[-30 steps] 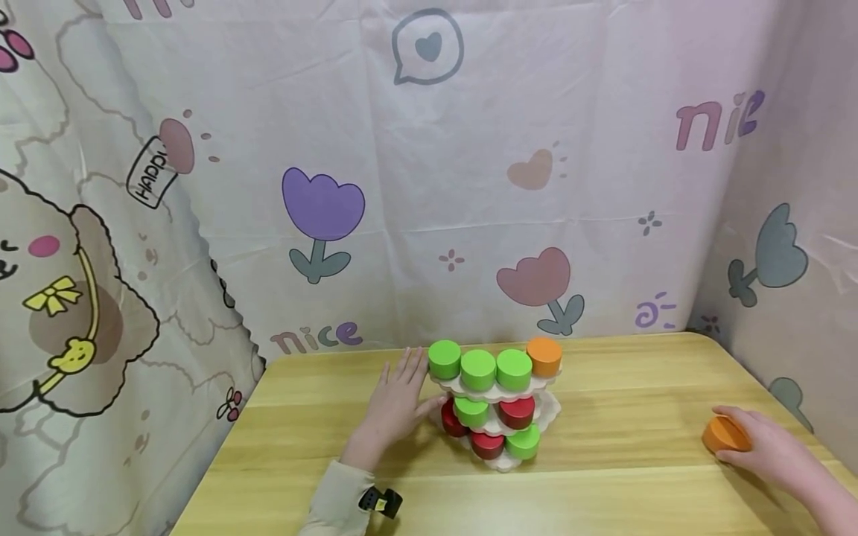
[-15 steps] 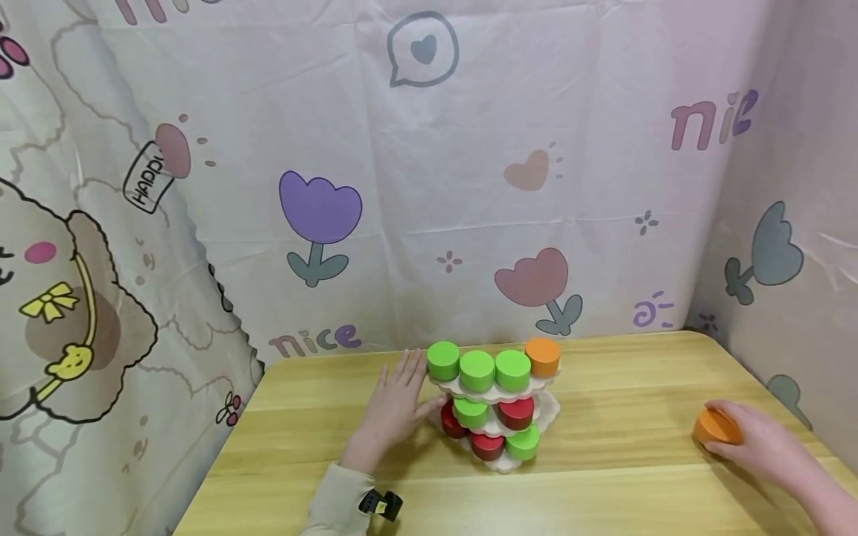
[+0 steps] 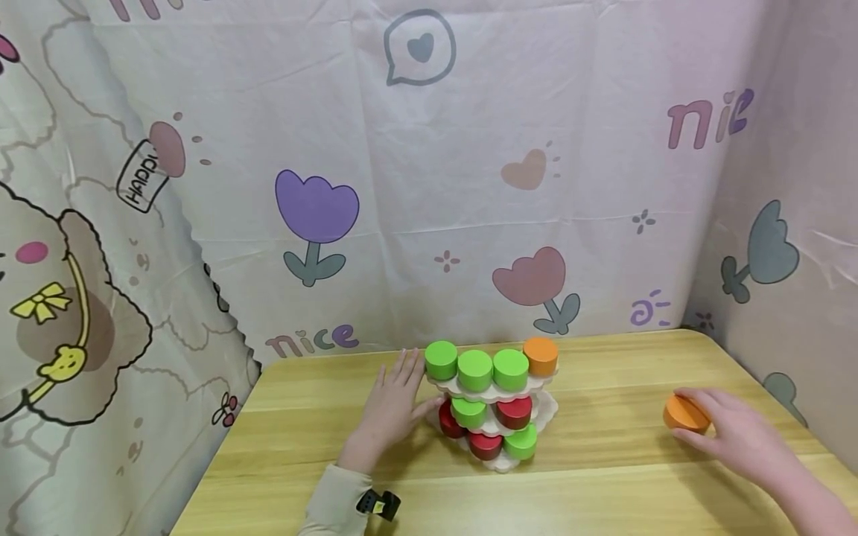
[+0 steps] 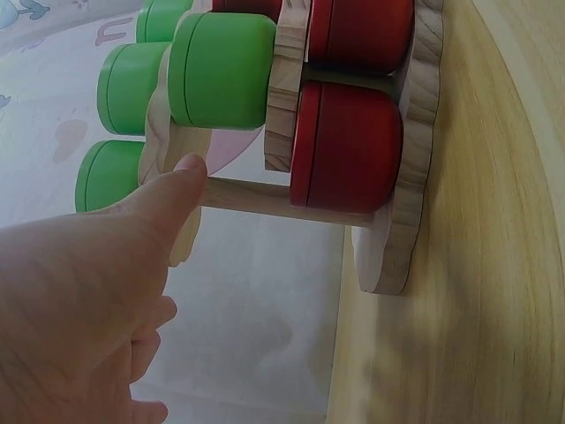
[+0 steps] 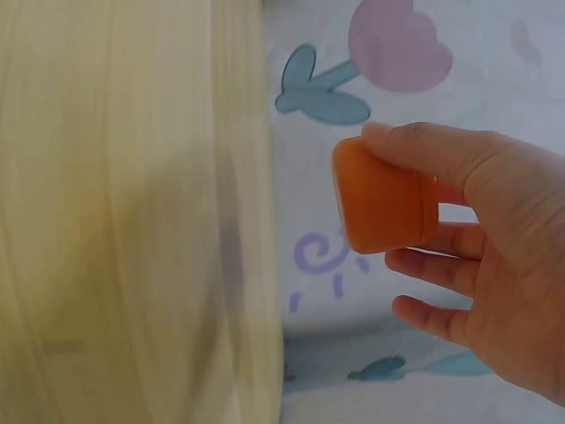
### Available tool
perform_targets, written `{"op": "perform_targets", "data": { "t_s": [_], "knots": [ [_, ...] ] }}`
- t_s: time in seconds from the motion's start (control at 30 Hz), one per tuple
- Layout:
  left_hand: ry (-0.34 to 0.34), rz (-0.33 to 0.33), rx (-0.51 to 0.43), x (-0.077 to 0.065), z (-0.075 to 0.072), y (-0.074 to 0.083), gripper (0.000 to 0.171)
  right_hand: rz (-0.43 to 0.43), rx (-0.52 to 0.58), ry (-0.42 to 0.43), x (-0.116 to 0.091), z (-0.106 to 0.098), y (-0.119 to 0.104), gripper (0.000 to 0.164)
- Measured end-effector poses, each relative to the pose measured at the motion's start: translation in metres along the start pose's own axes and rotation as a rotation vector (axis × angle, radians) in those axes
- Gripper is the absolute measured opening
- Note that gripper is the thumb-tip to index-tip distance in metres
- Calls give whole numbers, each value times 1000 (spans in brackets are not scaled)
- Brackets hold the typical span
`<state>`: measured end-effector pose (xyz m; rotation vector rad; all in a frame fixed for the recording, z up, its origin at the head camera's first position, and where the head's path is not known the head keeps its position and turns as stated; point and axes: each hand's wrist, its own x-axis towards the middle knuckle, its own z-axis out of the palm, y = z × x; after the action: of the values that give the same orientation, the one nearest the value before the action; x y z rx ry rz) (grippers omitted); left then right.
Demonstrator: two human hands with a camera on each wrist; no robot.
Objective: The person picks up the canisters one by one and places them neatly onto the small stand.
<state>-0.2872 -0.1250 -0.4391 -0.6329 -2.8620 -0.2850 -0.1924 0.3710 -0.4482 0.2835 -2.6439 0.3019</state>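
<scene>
My right hand [image 3: 740,435] pinches an orange round block [image 5: 380,199] between thumb and fingers, raised above the tabletop at the right. A tiered wooden stand [image 4: 388,265] with scalloped shelves stands mid-table. Several green blocks [image 3: 475,371] and one orange block [image 3: 540,356] line its top tier. Red blocks [image 3: 514,413] and green ones share the lower tiers. Along the stand's left side lies my left hand [image 3: 389,413], fingers straight. In the left wrist view its thumb tip meets the upper shelf's edge, below a green block [image 4: 221,71].
The wooden table [image 3: 603,491] reaches back to a printed cloth backdrop [image 3: 429,149], with cloth also at both sides. A small black device [image 3: 379,505] is strapped at the left sleeve cuff. Bare tabletop lies between the stand and the right hand.
My right hand has carried the orange round block leftward and slightly farther back, nearer the stand. The left hand stays at the stand's side. The view has shifted slightly.
</scene>
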Motion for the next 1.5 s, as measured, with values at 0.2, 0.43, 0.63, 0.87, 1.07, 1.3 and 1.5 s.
{"op": "perform_targets", "data": {
  "t_s": [0.2,0.43,0.63,0.87,1.07,1.3,1.5],
  "knots": [
    [1,-2,-1,0,0,0,86,-69,-23,49,6,-2,-20,62],
    [0,-1,-1,0,2,-1,86,-159,-40,98,9,5,-43,60],
    [-9,-2,1,1,0,-1,87,-216,-33,134,9,13,-58,60],
    [-10,-2,2,2,0,-2,87,-270,5,156,11,18,-70,60],
    [-13,-4,-11,1,-1,-2,87,-272,10,116,16,20,-82,58],
    [0,3,-21,0,-1,-1,86,-293,44,46,27,30,-92,57],
    [7,12,-17,0,-1,-1,85,-350,78,37,37,40,-99,53]
  ]
}}
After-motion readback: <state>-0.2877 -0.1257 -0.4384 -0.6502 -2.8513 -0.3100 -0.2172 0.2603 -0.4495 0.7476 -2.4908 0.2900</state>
